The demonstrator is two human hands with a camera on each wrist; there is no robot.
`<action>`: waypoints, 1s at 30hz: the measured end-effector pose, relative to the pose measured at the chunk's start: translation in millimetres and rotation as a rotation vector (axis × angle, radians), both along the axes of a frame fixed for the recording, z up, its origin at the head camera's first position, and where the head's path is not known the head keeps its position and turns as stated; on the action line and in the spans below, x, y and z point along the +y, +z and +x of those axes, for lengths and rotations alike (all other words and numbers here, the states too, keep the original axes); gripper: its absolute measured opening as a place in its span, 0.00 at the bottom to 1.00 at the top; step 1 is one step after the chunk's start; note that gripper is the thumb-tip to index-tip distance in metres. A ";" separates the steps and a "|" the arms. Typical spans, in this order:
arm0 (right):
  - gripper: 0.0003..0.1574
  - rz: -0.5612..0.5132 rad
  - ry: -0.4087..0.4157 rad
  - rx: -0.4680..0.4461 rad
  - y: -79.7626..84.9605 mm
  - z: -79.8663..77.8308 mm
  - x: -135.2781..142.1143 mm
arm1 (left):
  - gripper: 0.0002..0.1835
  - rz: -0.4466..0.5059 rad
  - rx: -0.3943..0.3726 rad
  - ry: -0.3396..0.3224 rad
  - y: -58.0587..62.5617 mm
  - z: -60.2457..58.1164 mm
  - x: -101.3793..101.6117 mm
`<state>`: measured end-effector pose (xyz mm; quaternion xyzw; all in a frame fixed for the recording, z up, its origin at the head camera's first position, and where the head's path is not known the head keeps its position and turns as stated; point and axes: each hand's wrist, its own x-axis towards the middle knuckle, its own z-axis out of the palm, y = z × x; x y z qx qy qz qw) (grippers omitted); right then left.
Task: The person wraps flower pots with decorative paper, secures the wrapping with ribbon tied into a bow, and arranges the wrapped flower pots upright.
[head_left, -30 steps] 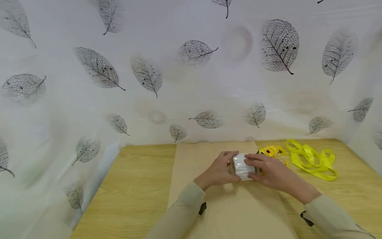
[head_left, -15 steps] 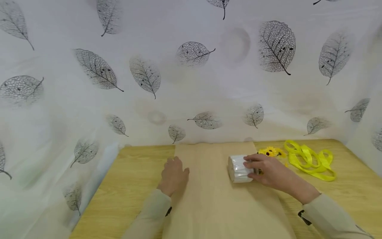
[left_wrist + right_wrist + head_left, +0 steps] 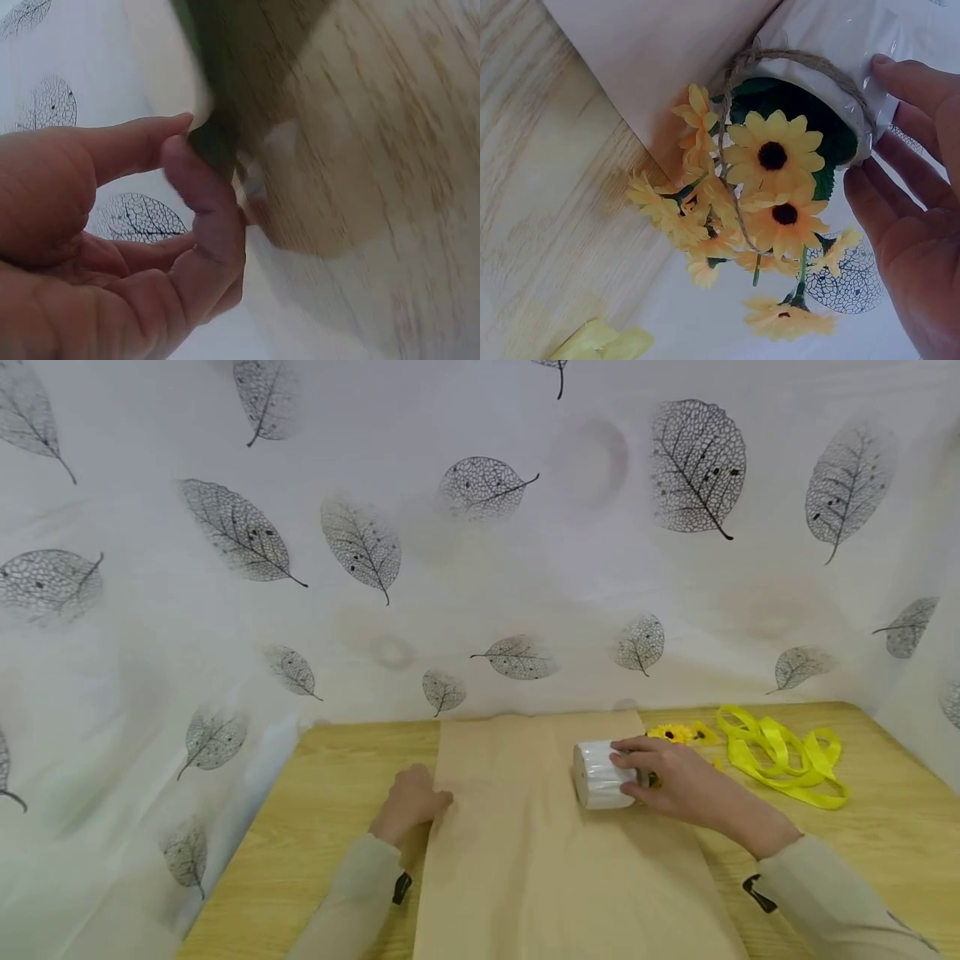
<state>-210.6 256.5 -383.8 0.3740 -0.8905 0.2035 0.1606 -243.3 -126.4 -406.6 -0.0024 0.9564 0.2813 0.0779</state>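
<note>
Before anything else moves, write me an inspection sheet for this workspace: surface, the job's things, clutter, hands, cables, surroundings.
Surface: light wood-grain table, partly covered by a tan, paper-like sheet.
Job's things: shiny white cylindrical pot lying on its side on the sheet; yellow dark-centred flowers at its mouth; rough brown twine around the pot near the mouth.
Clutter: loose bright-yellow ribbon, on the table to the right of the flowers in the head view.
Hands: left hand pinches the sheet's left edge; right hand holds the pot.
Cables: nothing seen.
Surroundings: white hanging backdrop printed with dark veined leaves.
</note>
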 end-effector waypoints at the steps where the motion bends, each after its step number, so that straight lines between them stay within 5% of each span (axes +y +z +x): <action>1: 0.22 -0.001 -0.001 0.004 0.2 -0.1 -0.1 | 0.15 0.013 0.001 0.000 0.0 -0.4 -1.9; 8: 0.23 0.015 -0.028 0.026 0.6 1.0 -1.4 | 0.32 0.076 -0.048 -0.003 -1.1 -3.9 -14.6; 22: 0.23 -0.011 -0.031 0.055 -4.4 2.4 0.0 | 0.25 0.291 -0.080 0.038 -12.7 -4.1 -29.2; 30: 0.24 -0.046 0.022 0.075 -8.5 1.3 -2.6 | 0.22 0.334 -0.078 0.042 -18.8 -3.1 -36.1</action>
